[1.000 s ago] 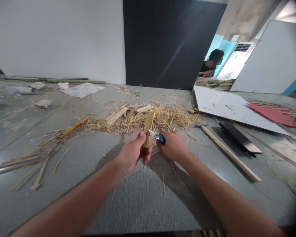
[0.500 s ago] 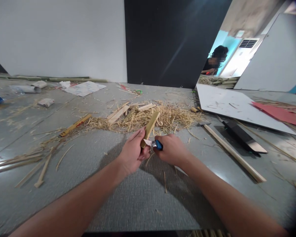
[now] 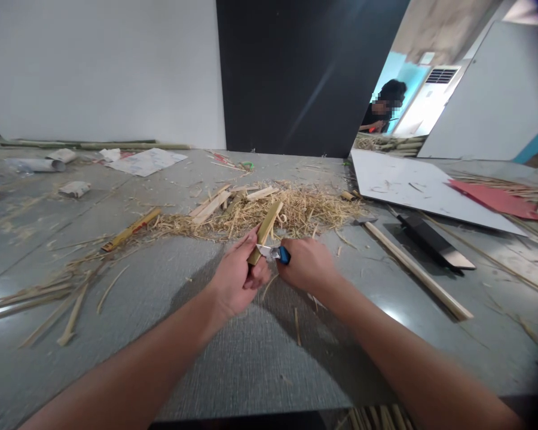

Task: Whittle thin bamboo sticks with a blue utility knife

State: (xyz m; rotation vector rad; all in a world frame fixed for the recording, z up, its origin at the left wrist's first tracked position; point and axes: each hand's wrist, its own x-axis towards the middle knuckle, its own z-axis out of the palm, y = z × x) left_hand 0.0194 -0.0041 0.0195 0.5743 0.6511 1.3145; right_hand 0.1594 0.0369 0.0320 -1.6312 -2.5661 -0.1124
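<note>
Bamboo slat (image 3: pixel 268 224): slanted mid-frame
Left hand (image 3: pixel 235 276): fingers gripped slat
Right hand (image 3: pixel 307 266): fingers clutched blue-handled utility knife (image 3: pixel 284 255)

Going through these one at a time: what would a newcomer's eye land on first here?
Probably the knife with the blue handle in the right hand, its blade at the strip of wood held by the left hand, mid-picture. Just beyond them a heap of straw-coloured shavings spreads over the grey surface, with a large black panel standing behind. Far right, a red sheet catches the eye.
</note>
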